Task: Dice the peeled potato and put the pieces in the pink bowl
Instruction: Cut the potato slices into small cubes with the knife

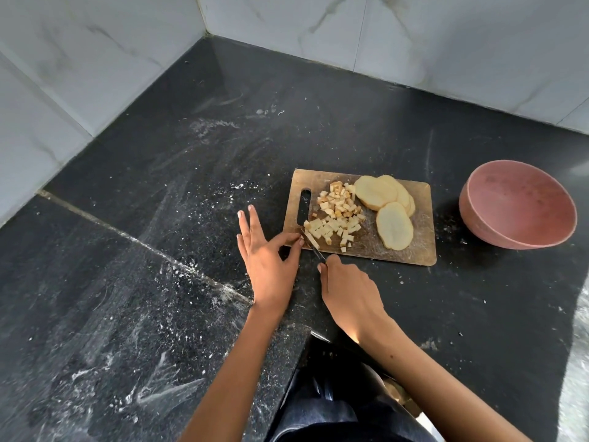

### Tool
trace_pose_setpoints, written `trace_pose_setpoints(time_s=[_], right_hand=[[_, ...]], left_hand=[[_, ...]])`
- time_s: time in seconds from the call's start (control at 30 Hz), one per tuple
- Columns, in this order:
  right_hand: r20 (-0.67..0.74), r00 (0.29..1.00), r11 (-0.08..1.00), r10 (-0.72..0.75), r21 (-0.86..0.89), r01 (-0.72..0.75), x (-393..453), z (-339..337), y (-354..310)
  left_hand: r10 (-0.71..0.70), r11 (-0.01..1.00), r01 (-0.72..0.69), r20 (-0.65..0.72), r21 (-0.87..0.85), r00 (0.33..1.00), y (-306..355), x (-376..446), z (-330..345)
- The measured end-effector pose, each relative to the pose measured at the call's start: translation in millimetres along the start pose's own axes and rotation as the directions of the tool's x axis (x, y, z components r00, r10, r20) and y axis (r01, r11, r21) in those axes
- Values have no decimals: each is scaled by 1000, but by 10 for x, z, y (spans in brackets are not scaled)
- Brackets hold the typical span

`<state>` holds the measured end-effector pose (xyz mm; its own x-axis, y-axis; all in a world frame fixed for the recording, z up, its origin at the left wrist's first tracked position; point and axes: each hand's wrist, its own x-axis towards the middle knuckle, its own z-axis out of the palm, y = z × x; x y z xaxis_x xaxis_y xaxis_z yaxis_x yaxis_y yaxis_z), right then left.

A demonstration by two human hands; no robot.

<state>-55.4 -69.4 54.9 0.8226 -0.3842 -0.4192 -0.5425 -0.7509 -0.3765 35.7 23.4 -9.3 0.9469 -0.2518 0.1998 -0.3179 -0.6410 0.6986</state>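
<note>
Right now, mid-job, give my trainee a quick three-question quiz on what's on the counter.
1. True or false: the pink bowl already holds potato cubes.
2. Which hand grips the knife? A) left hand B) right hand C) neither
3. Fill in: the uncut potato slices lie on the cutting board, on the side nearer the ____.

Key
1. False: nothing shows inside the bowl; the potato cubes are all on the board.
2. B; the left hand pinches a piece at the blade.
3. Bowl.
</note>
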Motion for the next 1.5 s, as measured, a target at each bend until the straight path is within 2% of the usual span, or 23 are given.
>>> trace_pose_setpoints(time_s=[0.2, 0.5, 0.67, 0.73, 0.83, 0.9, 1.0, 1.33, 1.5], right_hand=[[39, 998, 999, 49, -23, -48, 67, 76, -51], [79, 994, 995, 75, -76, -69, -1, 109, 134], [67, 997, 995, 28, -92, -22, 24, 27, 244], [66, 998, 994, 4, -111, 4, 29, -9, 291], [68, 998, 993, -11, -116, 19, 19, -73, 389], [58, 998, 994, -31, -100, 36, 7, -117, 456], [45, 998, 996, -49, -70, 52, 6, -187, 526], [51, 998, 997, -36, 66, 33, 106, -459, 706], [-49, 998, 988, 49, 150, -42, 167, -535, 764]], left_hand=[[17, 998, -19, 25, 57, 1000, 5, 70, -8], [65, 988, -60, -34, 142, 997, 63, 50, 10], [148, 959, -140, -17, 247, 989, 103, 37, -12], [167, 963, -165, 10, 211, 986, 148, 46, -51], [76, 996, -85, 197, 41, 978, 220, 130, -110], [31, 999, -37, 306, 13, 951, 268, 243, -129], [-19, 1000, 16, 386, 10, 922, 338, 381, -122], [-111, 988, 142, 380, -54, 918, 459, 451, -41], [-144, 971, 208, 403, -119, 904, 490, 467, -34]])
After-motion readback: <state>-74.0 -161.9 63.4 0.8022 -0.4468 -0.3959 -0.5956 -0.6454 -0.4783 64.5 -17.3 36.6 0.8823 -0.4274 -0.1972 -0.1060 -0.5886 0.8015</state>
